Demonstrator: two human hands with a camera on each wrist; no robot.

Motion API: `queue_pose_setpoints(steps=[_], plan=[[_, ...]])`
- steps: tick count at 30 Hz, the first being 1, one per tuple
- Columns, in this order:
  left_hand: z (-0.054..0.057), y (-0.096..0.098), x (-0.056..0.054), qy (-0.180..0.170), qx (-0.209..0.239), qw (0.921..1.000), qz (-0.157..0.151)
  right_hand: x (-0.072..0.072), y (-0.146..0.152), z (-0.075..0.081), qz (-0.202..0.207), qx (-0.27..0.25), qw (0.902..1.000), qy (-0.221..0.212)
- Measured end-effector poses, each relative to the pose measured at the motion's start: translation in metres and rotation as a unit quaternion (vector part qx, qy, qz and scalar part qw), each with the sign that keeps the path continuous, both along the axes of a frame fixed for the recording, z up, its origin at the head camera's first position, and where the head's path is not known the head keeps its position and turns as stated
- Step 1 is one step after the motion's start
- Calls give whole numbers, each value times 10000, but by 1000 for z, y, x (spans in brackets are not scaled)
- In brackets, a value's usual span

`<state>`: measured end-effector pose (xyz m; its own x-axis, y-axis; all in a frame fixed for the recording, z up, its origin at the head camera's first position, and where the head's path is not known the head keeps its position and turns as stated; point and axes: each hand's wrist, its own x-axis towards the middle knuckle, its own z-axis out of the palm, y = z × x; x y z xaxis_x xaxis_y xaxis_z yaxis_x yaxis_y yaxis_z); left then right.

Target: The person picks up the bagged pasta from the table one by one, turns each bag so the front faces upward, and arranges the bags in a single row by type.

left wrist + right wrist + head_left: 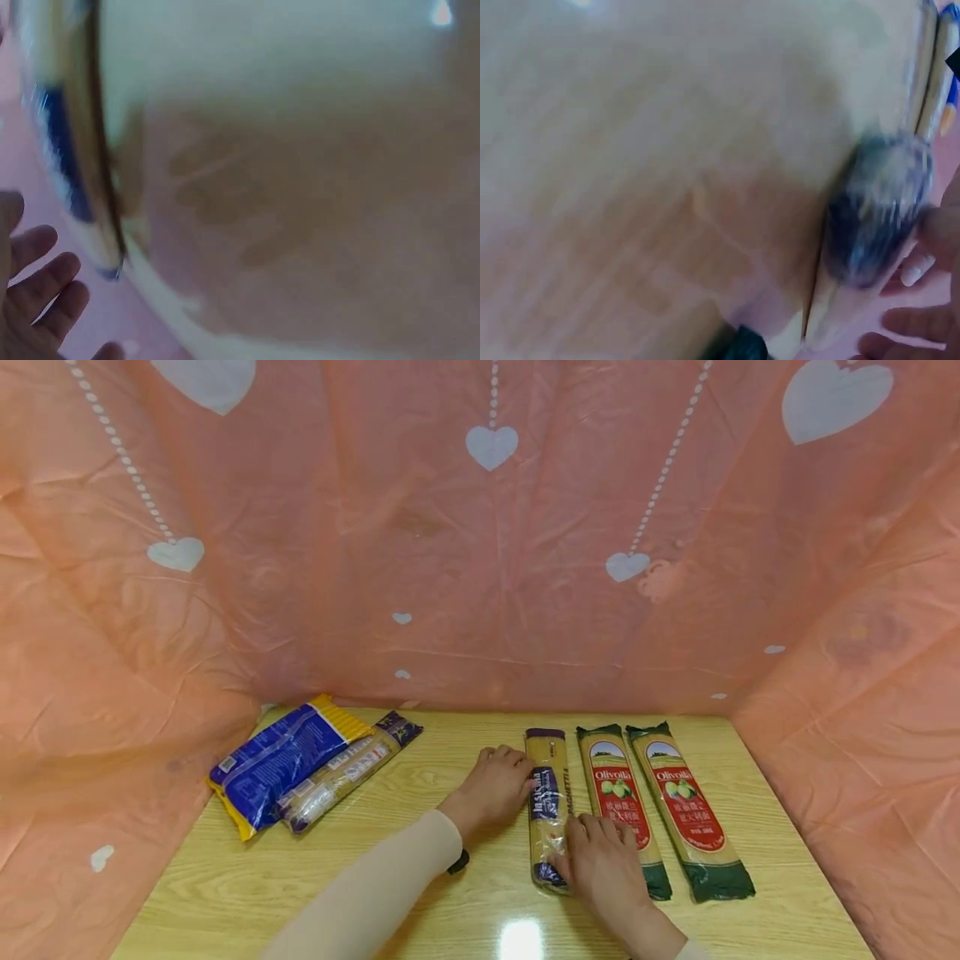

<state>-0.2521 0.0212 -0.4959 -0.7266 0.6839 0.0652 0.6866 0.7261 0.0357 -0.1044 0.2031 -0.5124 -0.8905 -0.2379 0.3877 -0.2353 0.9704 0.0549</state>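
1. Spaghetti point(547, 802), in a clear pack with purple ends, lies flat on the table point(787, 877) between the two hands in the head view. The left hand point(491, 789) rests beside its far part, fingers loosely bent, thumb at the edge. The right hand point(603, 860) has its thumb at the near end and its fingers relaxed over the right side. The pack looks light and stiff lengthwise, its film slick; the dry strands could snap if bent, so holding both long sides should suit it. Just right lie two Olivoilà packs, the left one point(618, 793) and the right one point(697, 810), with pasta visible inside. Well left, a blue bag point(285, 760), its contents hidden, partly covers another pack point(352, 777).
2. Left wrist view: the left fingers are spread and slightly bent near the spaghetti, gripping nothing visible.
3. Right wrist view: blurred; the right thumb meets the purple end, the other fingers loose and apart. Whether the thumb presses, I cannot tell.
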Motion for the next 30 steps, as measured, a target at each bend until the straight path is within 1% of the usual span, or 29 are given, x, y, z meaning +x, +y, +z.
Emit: queue_pose_setpoints(steps=[1,2,4,7,10,14,18,22,26,30], plan=[[-2,-4,6,-181,-47,9998,-103,2,-1,-1,123,30,9999,-13],[-5,-7,11,-370,-110,9990,-206,3,-2,-2,212,46,9996,-151],[-8,-13,19,-596,-274,9969,-425,4,-3,-1,247,5,9978,-623],[-14,-16,27,-699,-507,9934,-751,4,-2,2,111,-66,9911,-1321],[-18,-14,31,-646,-643,9915,-925,2,2,4,105,-70,9868,-1615],[-18,-8,32,-664,-693,9916,-862,-2,8,8,228,-169,9839,-1764],[-17,2,31,-784,-651,9917,-790,-4,15,10,208,-264,9811,-1905],[-18,9,32,-814,-688,9916,-735,-5,20,12,201,-278,9807,-1926],[-20,10,32,-817,-749,9919,-616,-5,20,11,247,-246,9808,-1916],[-19,5,32,-877,-701,9922,-546,-5,18,10,240,-208,9815,-1887]])
